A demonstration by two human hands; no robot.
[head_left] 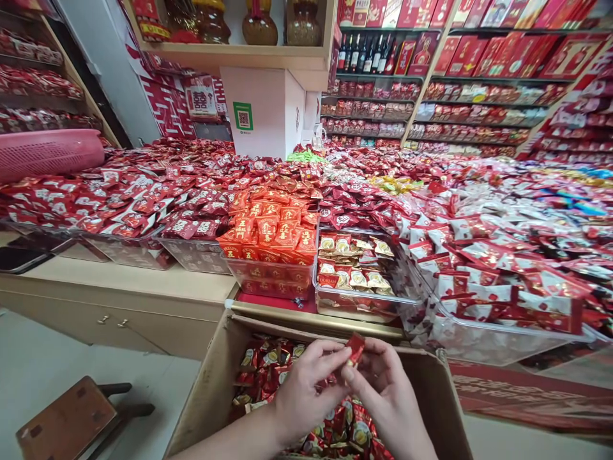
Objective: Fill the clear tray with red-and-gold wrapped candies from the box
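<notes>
My left hand (313,380) and my right hand (383,383) meet above an open cardboard box (433,386). Between their fingertips they pinch a small red wrapped candy (355,348), partly covered by the fingers. Loose candies in red wrappers (268,367) with a yellow fruit picture lie inside the box under my hands. Just beyond the box, a clear plastic bin (354,300) holds similar red and gold packets (357,276) set in rows. To its left stands a clear bin of orange-red packets (275,227) with gold characters.
Heaped bins of red and white packets (498,268) spread along the right. A pink basket (52,153) sits at far left, above dark phone-like slabs (22,257). A wooden stool (67,418) stands on the floor at left. A white pillar (261,108) rises behind the bins.
</notes>
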